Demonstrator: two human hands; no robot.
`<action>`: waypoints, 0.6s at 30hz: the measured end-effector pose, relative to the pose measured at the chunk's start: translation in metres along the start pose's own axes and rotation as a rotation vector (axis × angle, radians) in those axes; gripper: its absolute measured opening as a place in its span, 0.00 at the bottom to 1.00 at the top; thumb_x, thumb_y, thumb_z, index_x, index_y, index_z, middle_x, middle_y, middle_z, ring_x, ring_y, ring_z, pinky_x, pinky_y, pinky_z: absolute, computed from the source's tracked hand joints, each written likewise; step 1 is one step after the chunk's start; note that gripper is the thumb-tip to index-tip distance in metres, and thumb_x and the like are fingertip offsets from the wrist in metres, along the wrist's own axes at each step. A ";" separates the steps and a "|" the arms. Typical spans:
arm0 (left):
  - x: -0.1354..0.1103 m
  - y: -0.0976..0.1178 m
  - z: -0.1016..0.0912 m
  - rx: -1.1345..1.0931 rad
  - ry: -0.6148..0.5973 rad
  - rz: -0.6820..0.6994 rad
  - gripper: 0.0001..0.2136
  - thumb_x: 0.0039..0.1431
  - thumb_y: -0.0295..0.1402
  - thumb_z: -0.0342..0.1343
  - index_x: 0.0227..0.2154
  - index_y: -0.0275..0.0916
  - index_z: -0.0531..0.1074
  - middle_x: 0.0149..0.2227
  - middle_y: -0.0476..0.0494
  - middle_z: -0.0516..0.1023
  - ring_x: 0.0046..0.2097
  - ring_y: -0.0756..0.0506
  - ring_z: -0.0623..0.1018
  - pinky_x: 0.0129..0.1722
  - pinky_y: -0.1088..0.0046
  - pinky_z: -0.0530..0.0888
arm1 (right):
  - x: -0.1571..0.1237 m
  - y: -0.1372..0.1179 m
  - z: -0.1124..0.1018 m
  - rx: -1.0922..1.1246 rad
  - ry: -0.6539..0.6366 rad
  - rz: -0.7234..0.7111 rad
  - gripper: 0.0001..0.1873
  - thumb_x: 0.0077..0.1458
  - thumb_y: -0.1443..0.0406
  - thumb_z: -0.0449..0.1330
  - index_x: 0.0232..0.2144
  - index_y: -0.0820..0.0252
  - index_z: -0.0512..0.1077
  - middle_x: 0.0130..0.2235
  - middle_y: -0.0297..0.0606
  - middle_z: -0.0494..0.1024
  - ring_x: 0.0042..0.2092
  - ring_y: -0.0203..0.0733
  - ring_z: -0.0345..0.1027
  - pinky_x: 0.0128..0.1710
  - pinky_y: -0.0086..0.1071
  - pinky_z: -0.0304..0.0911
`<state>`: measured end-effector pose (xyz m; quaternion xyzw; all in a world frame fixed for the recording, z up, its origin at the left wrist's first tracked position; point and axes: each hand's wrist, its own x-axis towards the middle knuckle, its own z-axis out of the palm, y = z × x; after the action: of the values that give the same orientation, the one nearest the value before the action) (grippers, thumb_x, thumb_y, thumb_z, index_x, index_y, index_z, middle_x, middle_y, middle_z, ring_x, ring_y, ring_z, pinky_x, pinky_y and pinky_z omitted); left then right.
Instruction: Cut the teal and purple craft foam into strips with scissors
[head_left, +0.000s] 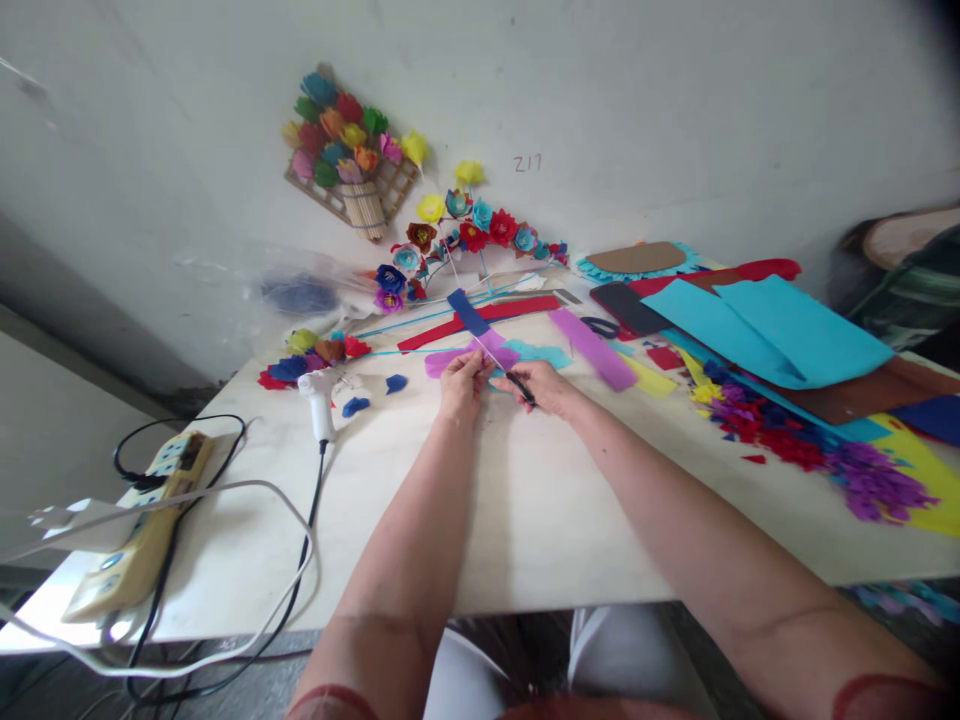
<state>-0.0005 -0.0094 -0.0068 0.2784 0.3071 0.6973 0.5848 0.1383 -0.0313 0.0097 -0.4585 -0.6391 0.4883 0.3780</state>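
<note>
My right hand is closed round a slim tool with a black handle; its thin shaft points up and left over the paper. Just beside it, my left hand has its fingertips pinched together near the shaft's tip. What they hold, if anything, is too small to make out. Beyond the fingers lie a dark blue paper strip, purple paper and turquoise paper pieces. Two blue petal-shaped pieces rest left of my left hand.
A white glue gun stands at left, its black cord running toward a power strip. Paper flowers line the back. At right are turquoise sheets, purple scraps and dark-handled scissors.
</note>
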 end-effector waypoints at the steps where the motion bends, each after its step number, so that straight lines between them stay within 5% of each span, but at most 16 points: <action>1: 0.000 0.000 0.000 0.001 0.003 -0.002 0.08 0.38 0.27 0.67 0.19 0.33 0.71 0.21 0.49 0.72 0.26 0.53 0.73 0.32 0.76 0.73 | 0.001 0.001 0.000 -0.001 0.002 -0.002 0.24 0.37 0.50 0.67 0.17 0.61 0.62 0.13 0.26 0.63 0.13 0.27 0.53 0.11 0.24 0.54; 18: -0.001 0.002 -0.001 0.053 -0.033 0.004 0.09 0.42 0.30 0.65 0.20 0.33 0.69 0.21 0.49 0.70 0.25 0.53 0.72 0.31 0.75 0.72 | 0.000 -0.004 0.001 0.091 -0.004 0.055 0.22 0.32 0.53 0.70 0.18 0.63 0.66 0.12 0.26 0.62 0.13 0.26 0.52 0.11 0.23 0.56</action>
<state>-0.0019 -0.0105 -0.0059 0.3059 0.3155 0.6852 0.5808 0.1364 -0.0326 0.0138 -0.4574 -0.6042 0.5279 0.3835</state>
